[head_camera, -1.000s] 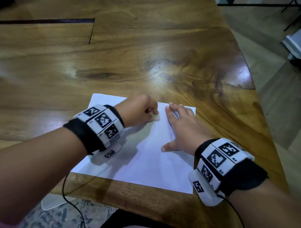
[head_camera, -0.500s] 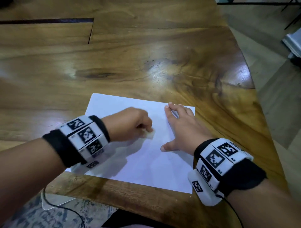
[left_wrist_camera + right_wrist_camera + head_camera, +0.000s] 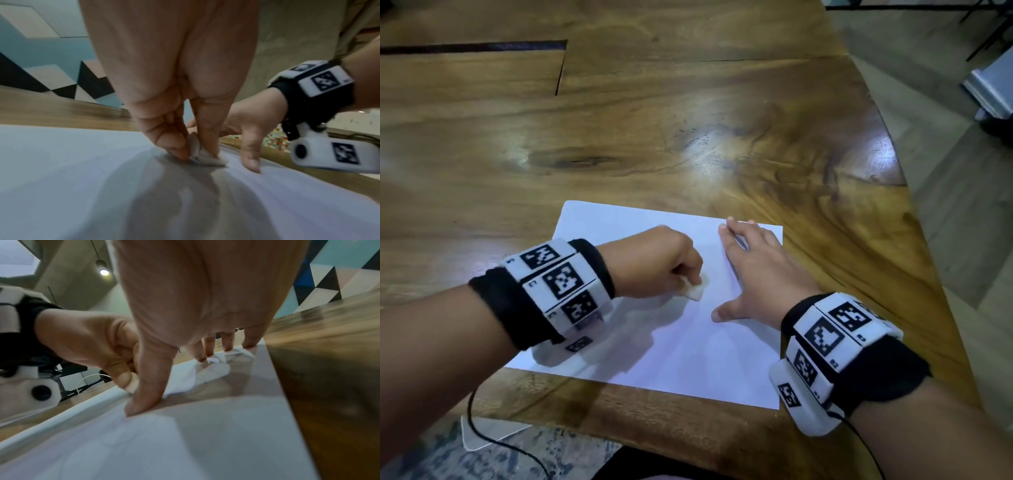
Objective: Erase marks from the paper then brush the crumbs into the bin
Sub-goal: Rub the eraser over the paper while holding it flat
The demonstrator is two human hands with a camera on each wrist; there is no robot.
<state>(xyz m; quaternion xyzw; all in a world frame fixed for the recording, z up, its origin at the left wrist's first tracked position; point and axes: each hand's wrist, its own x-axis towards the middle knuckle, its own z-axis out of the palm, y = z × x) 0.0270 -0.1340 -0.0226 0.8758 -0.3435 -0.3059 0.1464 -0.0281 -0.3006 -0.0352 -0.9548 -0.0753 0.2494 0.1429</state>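
A white sheet of paper (image 3: pixel 688 349) lies near the front edge of the wooden table (image 3: pixel 654 120). My left hand (image 3: pixel 654 263) pinches a small whitish eraser (image 3: pixel 697 291) and presses it onto the middle of the sheet. In the left wrist view the eraser (image 3: pixel 207 160) sits between thumb and fingertips, touching the paper (image 3: pixel 72 178). My right hand (image 3: pixel 753 274) lies flat with straight spread fingers on the sheet's right part, holding it down. In the right wrist view the paper (image 3: pixel 205 434) is crumpled under the fingertips (image 3: pixel 207 352). No bin is in view.
The table's right edge (image 3: pixel 914 219) curves away beside the paper, with floor beyond it. A clear plastic mat (image 3: pixel 482 435) and a black cable (image 3: pixel 493 442) lie on the floor below the front edge. A dark gap (image 3: pixel 472 46) cuts the tabletop at the far left.
My left hand has slid the eraser from the sheet's far edge back toward me, to the middle of the paper. The right hand has stayed pressed in place.
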